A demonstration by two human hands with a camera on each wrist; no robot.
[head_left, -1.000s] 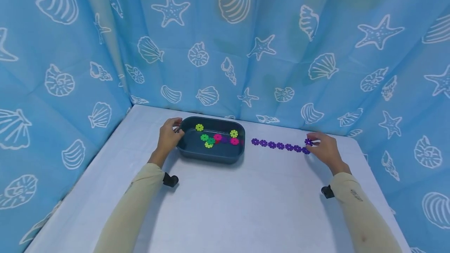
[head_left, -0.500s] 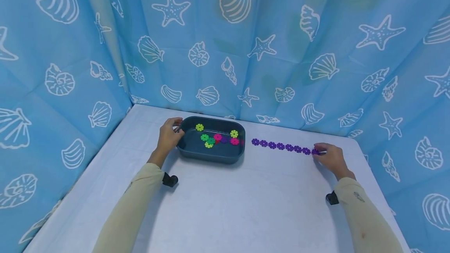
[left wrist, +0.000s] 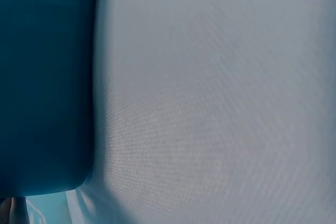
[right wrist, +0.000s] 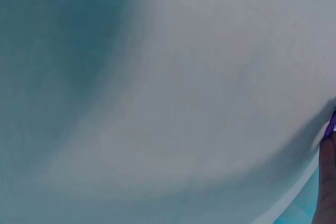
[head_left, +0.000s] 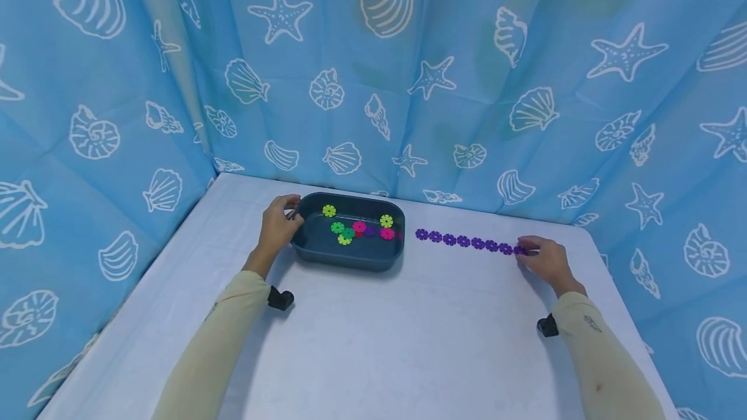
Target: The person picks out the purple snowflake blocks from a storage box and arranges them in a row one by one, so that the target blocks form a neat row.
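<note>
My left hand (head_left: 277,225) grips the left end of a dark blue-grey plastic tub (head_left: 344,260); the tub's side fills the left of the left wrist view. Inside lie several flower-shaped notched discs in yellow, green, pink, red and purple. To the tub's right, a row of purple notched discs (head_left: 463,241) runs rightward on the white cloth. At its right end my right hand (head_left: 547,261) pinches a purple notched disc (head_left: 520,250), partly covered by the fingers. A sliver of purple shows beside a finger (right wrist: 326,177) at the right wrist view's edge.
A white cloth covers the table (head_left: 408,342). Blue curtains (head_left: 373,83) with white shell and starfish prints stand close behind the table and along both sides. Each wrist carries a small black camera (head_left: 281,299).
The right hand has moved down and slightly right, lowering the purple notched disc from above the row to its right end. The left hand has stayed at the tub.
</note>
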